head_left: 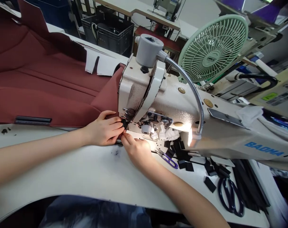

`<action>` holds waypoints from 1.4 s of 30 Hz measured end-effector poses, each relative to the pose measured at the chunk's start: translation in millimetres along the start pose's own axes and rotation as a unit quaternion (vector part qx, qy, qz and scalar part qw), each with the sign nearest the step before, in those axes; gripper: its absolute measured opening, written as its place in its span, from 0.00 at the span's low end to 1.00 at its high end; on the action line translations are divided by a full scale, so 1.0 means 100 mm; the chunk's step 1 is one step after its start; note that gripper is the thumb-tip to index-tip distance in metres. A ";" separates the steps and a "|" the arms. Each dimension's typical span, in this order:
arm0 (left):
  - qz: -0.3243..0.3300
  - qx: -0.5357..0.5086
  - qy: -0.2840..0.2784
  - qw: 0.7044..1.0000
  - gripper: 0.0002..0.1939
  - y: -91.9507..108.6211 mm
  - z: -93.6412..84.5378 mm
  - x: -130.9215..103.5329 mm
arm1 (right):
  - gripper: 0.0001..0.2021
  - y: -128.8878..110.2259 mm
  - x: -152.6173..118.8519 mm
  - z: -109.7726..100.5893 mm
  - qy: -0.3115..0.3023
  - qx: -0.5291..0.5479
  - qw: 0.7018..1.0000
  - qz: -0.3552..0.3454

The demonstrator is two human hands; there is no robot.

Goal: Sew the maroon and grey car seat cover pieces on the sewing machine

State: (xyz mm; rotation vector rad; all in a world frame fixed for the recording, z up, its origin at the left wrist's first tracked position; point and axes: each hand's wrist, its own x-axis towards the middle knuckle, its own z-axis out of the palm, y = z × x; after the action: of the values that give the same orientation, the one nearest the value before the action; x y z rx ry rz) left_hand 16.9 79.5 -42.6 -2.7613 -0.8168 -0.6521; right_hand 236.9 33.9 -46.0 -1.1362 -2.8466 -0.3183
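A dark red sewn cover (70,79) lies to the left of the sewing machine (167,91), and its near corner runs under the machine head. My left hand (104,129) is closed on the cover's edge beside the needle area, fingers bent together over a small black strip (125,124). Close against it, my right hand (137,148) pinches the same black strip with thumb and forefinger. The fingertips of both hands nearly meet, and they partly hide the strip. Another black strip (33,120) is attached along the cover's front edge.
Purple thread snips (167,158) lie right of my right hand, among several black fabric pieces (181,150). Large dark-handled scissors (230,196) and long black strips (249,186) are farther right. A green fan (212,50) and a grey crate (113,36) stand behind the machine.
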 end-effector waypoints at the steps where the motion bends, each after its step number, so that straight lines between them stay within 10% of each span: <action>1: 0.004 0.003 -0.001 1.000 0.11 -0.04 0.01 0.03 | 0.17 0.02 0.02 0.00 -0.003 -0.004 1.000 0.007; 15: 0.030 0.013 -0.024 0.999 0.09 -0.36 0.09 0.27 | 0.23 0.09 0.22 0.07 -0.097 -0.002 0.990 0.104; 25: -0.162 0.089 -0.210 0.960 0.33 -1.02 -0.87 -0.50 | 0.20 0.03 0.32 -0.17 -0.122 0.042 0.983 0.132; 28: -0.115 0.029 -0.244 0.962 0.27 -0.76 -0.99 -0.70 | 0.23 -0.08 0.41 -0.17 -0.125 0.038 0.982 0.135; 32: -0.035 -0.022 -0.208 0.977 0.18 0.15 -0.85 -0.85 | 0.14 -0.25 0.59 -0.06 -0.091 0.023 0.988 0.122; 35: -0.135 -0.061 -0.198 0.969 0.10 0.57 -0.67 -0.87 | 0.15 -0.30 0.67 -0.04 -0.070 0.022 0.991 0.114; 42: -0.259 -0.056 -0.183 0.947 0.09 0.43 -0.62 -0.80 | 0.15 -0.53 0.43 -0.15 0.053 0.046 0.997 -0.041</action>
State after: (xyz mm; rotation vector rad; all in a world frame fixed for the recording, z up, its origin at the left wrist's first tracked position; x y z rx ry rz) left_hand -42.0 -12.6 -26.7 -2.8156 -1.6673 -0.2555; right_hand 169.0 22.4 -34.6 -0.9572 -2.7884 -0.2428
